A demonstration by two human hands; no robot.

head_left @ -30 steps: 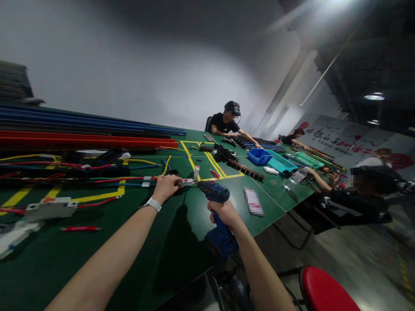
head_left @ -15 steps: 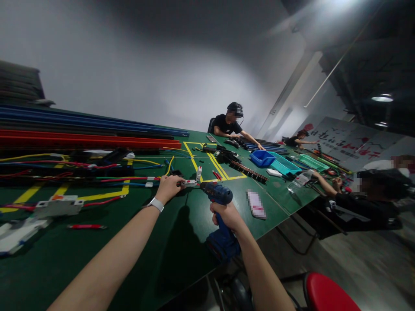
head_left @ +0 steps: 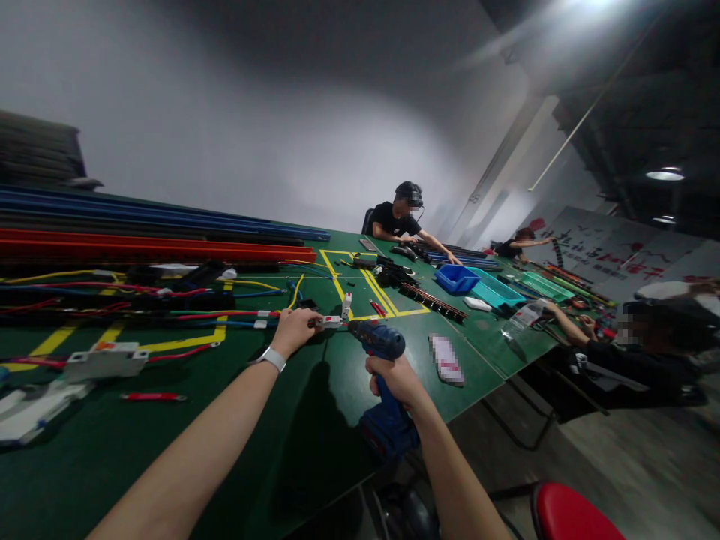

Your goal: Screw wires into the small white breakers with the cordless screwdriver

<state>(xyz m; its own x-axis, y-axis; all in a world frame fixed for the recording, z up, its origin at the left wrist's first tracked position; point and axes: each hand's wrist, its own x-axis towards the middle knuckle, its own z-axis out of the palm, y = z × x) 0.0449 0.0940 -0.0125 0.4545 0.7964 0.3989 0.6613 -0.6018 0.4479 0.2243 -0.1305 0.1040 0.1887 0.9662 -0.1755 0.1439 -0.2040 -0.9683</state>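
My right hand [head_left: 397,375] is wrapped round the handle of a blue cordless drill [head_left: 382,341], its nose pointing left. Between the closed fingers of my left hand [head_left: 295,330] is a small white circuit breaker [head_left: 331,321], lying on its side just above the green table. The drill's tip meets or nearly meets the breaker's right end; the exact contact is too small to make out. Just behind, a second white breaker [head_left: 346,304] stands upright. Red, yellow and blue wires [head_left: 247,311] run along the table to the left of my left hand.
At the left lie larger white breakers [head_left: 104,361] and a short red wire [head_left: 154,397]. Orange trunking [head_left: 157,247] spans the back left. Rightward are a phone-like slab [head_left: 446,358], a blue bin [head_left: 457,277] and a clear bottle [head_left: 524,319]. Co-workers sit across the table and at right.
The view has shifted very slightly. Both hands, the drill and the breaker keep nearly the same places. A far co-worker's arm has risen, holding a dark strip.
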